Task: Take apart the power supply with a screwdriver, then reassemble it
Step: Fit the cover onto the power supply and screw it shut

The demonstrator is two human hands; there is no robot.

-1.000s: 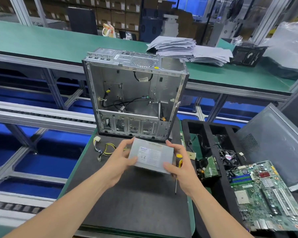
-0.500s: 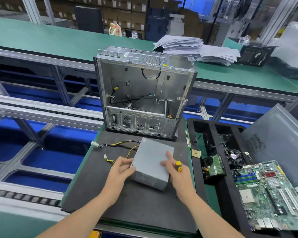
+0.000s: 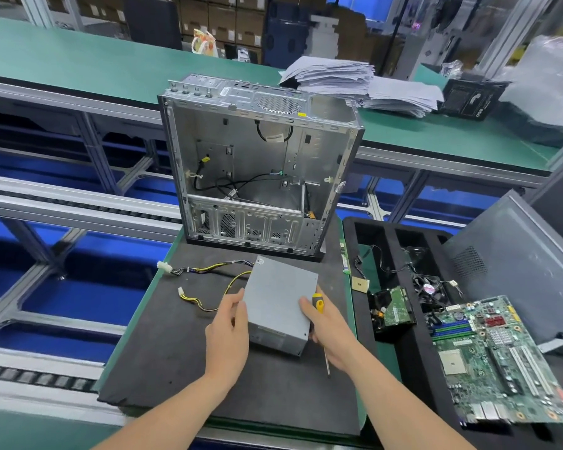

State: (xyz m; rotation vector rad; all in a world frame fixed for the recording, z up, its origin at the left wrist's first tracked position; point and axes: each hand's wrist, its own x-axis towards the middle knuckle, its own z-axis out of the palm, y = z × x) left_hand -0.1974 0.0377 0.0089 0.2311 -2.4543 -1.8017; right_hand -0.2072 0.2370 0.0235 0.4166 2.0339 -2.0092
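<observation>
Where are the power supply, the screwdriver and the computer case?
power supply (image 3: pixel 280 297), head view, grey top face.
screwdriver (image 3: pixel 319 305), head view, yellow handle.
computer case (image 3: pixel 241 94), head view, top panel.

bare dark mat lies open near and left of the power supply, while the open computer case stands close behind it, loose cables trail to its far left, and a parts tray borders the right.
</observation>
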